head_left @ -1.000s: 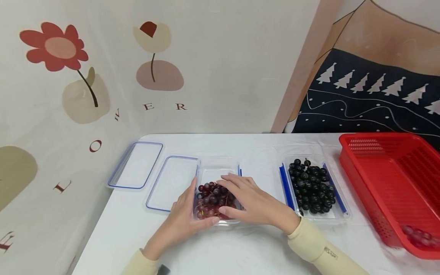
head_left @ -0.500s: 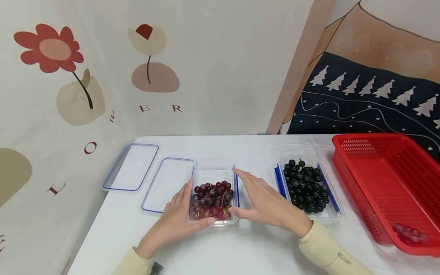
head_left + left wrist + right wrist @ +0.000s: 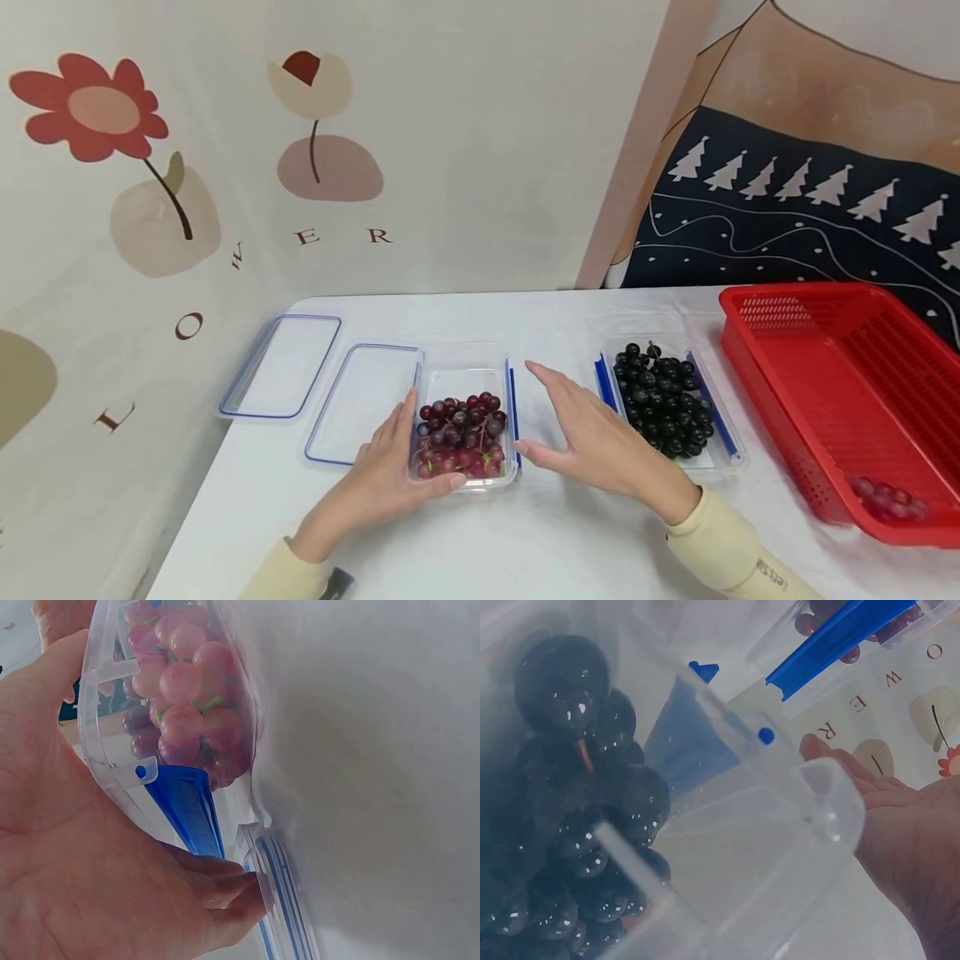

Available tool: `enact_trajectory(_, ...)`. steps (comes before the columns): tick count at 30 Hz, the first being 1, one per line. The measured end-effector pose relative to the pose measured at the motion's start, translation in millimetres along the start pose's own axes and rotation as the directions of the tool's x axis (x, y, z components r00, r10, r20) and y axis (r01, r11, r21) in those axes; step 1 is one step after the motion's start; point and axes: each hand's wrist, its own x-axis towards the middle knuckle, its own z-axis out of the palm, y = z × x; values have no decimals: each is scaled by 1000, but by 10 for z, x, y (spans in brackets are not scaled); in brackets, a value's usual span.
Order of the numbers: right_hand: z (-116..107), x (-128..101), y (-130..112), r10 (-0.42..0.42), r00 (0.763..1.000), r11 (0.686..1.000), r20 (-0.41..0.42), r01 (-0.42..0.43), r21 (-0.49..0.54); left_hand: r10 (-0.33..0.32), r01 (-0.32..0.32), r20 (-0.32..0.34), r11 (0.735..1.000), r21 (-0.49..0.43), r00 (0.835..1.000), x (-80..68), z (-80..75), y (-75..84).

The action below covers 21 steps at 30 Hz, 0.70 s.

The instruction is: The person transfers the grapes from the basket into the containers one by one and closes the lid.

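A clear lidded-type box [image 3: 459,379] with blue side latches holds dark purple grapes [image 3: 461,425] and redder grapes [image 3: 453,461] at its near end. My left hand [image 3: 386,475] rests at the box's left near corner, fingers straight along the left wall and thumb stretched over the near rim. In the left wrist view, a blue latch [image 3: 187,810] hangs down beside the fingers. My right hand [image 3: 607,442] is off the box with nothing in it, thumb and fingers spread. It stands between this box and a second clear box [image 3: 708,467] of black grapes [image 3: 663,400].
Two clear lids with blue seals lie at the left, the nearer lid [image 3: 360,404] close to the box and the other lid [image 3: 283,367] farther left. A red basket [image 3: 772,425] stands at the right with a bunch of red grapes [image 3: 888,500] inside.
My right hand has lifted off the purple grapes and moved right, past the box's right latch. My left hand has stayed at the box's corner. The head view has shifted slightly.
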Motion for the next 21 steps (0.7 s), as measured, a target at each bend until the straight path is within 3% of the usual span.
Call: enact_trajectory(21, -310, -193, 108, 69, 983, 996, -171, -76, -39, -14, 14, -5, 1000, -26, 1000, -1, 35, -38)
